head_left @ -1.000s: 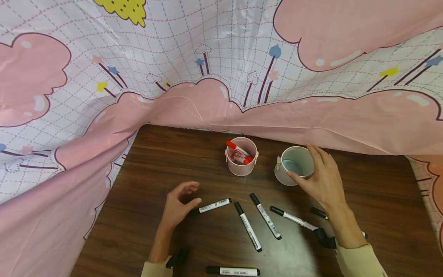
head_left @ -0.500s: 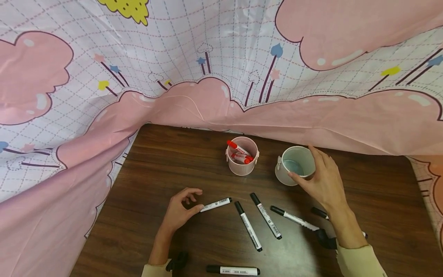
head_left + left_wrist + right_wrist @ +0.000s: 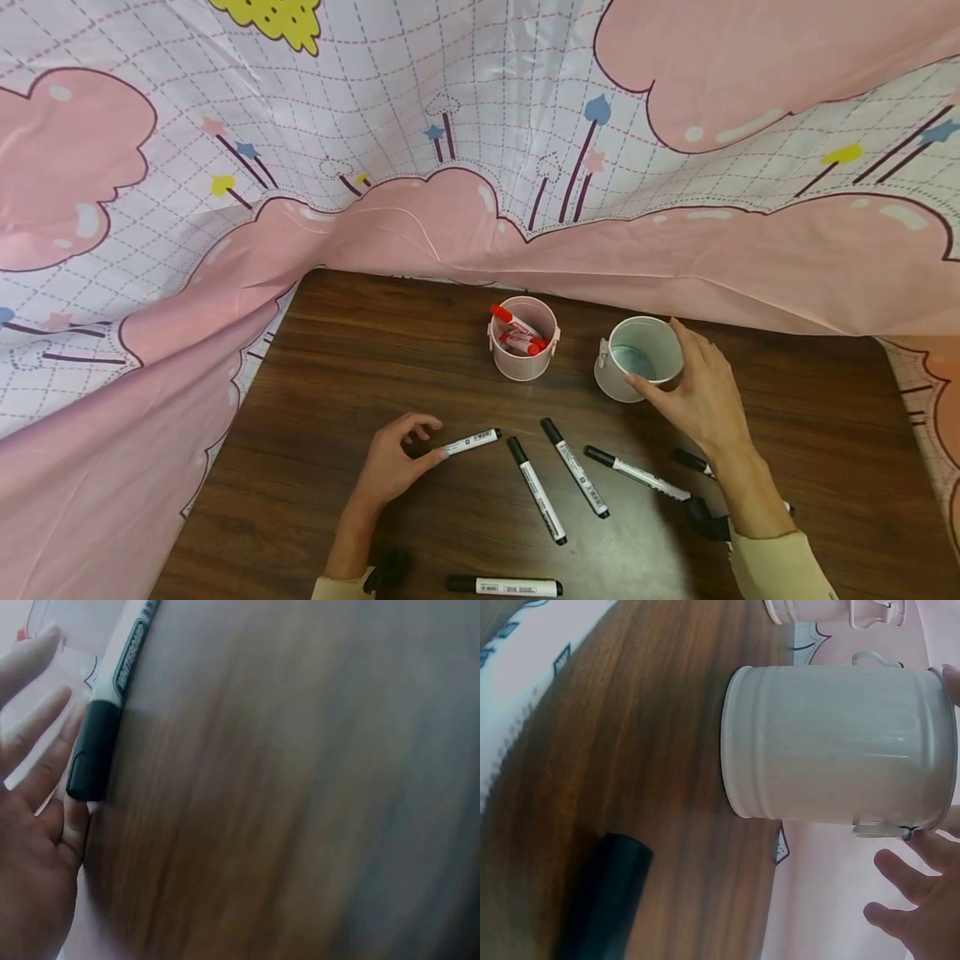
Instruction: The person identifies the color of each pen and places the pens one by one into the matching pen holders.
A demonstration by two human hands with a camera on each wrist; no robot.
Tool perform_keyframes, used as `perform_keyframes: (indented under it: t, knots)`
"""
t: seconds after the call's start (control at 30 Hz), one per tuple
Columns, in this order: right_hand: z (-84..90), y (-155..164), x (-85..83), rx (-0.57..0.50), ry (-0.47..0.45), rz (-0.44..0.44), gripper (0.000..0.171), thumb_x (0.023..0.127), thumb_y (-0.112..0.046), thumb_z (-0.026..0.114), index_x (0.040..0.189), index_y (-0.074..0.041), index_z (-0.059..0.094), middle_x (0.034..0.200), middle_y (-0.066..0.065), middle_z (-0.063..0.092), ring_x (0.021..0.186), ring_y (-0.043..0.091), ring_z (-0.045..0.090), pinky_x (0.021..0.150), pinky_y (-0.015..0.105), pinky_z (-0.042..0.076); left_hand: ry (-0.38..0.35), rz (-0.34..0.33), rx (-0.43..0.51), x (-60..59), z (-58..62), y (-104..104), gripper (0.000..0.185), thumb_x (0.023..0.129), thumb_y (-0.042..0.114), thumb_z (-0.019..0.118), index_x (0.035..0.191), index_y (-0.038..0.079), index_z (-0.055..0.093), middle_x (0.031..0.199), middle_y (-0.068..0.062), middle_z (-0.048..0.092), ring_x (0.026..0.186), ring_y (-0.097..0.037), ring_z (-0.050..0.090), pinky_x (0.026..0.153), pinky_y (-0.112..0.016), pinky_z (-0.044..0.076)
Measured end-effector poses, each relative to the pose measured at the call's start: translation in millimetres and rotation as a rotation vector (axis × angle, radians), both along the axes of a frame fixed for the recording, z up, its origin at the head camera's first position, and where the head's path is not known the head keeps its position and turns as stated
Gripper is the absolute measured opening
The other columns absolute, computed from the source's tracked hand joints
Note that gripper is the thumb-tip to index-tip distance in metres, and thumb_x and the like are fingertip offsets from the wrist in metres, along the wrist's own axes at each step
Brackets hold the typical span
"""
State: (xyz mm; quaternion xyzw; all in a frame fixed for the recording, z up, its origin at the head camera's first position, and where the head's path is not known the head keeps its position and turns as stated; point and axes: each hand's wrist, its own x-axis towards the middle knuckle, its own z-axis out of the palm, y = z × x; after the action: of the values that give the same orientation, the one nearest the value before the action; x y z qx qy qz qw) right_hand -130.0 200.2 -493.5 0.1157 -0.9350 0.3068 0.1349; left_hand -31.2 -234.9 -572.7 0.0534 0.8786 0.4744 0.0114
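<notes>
The left hand [image 3: 393, 467] now pinches the capped end of a whiteboard marker [image 3: 471, 442] near the counter's middle; before, it hovered spread. The right hand [image 3: 693, 396] keeps gripping the white bucket [image 3: 636, 360] toward the far edge.

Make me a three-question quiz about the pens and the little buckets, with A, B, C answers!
1. Where are the red markers?
A. in the pink bucket
B. on the table
C. in the white bucket

2. How many buckets stand on the table?
A. one
B. two
C. three

3. What is the left hand doing?
A. lying flat
B. holding a bucket
C. pinching a black marker

Answers: 1 A, red caps poke out of the pink one. 2 B, pink and white bucket. 3 C, its fingertips close on the marker's capped end, while the right hand holds the white bucket.
</notes>
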Motion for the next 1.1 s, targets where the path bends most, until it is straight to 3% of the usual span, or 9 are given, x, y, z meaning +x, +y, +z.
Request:
perform_keyframes:
  t: [0.2,0.6,0.87,1.1]
  knots:
    - [-3.5,0,-0.5,-0.05,-0.045,0.011,0.095,0.073,-0.035,0.087,0.147,0.001,0.041,0.134,0.028,0.053,0.118,0.046,0.049,0.095,0.061,0.037,-0.003,-0.001,-0.05,0.8,-3.0,3,0.036,0.077,0.026,0.087,0.109,0.03,0.071,0.105,0.019,0.066,0.091,-0.007,0.057,0.081,-0.04,0.045]
    - [-5.0,1,-2.6,-0.064,-0.08,0.011,0.095,0.075,-0.034,0.087,0.15,-0.002,0.038,0.135,0.028,0.051,0.116,0.044,0.049,0.09,0.06,0.041,-0.02,-0.028,-0.08,-1.0,-0.4,4,0.039,0.077,0.019,0.088,0.11,0.029,0.072,0.095,0.02,0.066,0.09,-0.006,0.056,0.079,-0.035,0.046]
    - [-4.4,1,-2.2,-0.076,-0.1,0.004,0.096,0.075,-0.035,0.087,0.151,-0.004,0.037,0.137,0.027,0.05,0.116,0.044,0.05,0.089,0.061,0.042,0.039,-0.081,-0.141,-4.2,-6.5,4,0.032,0.077,0.02,0.087,0.102,0.033,0.073,0.093,0.023,0.064,0.089,-0.004,0.055,0.081,-0.036,0.048]
    - [-4.8,2,-2.3,-0.082,-0.109,0.0,0.096,0.075,-0.036,0.087,0.151,-0.004,0.037,0.137,0.026,0.05,0.116,0.044,0.05,0.09,0.061,0.041,0.08,-0.092,-0.124,-3.8,-10.8,3,0.026,0.08,0.021,0.085,0.099,0.035,0.073,0.096,0.024,0.064,0.091,-0.004,0.056,0.081,-0.035,0.048]
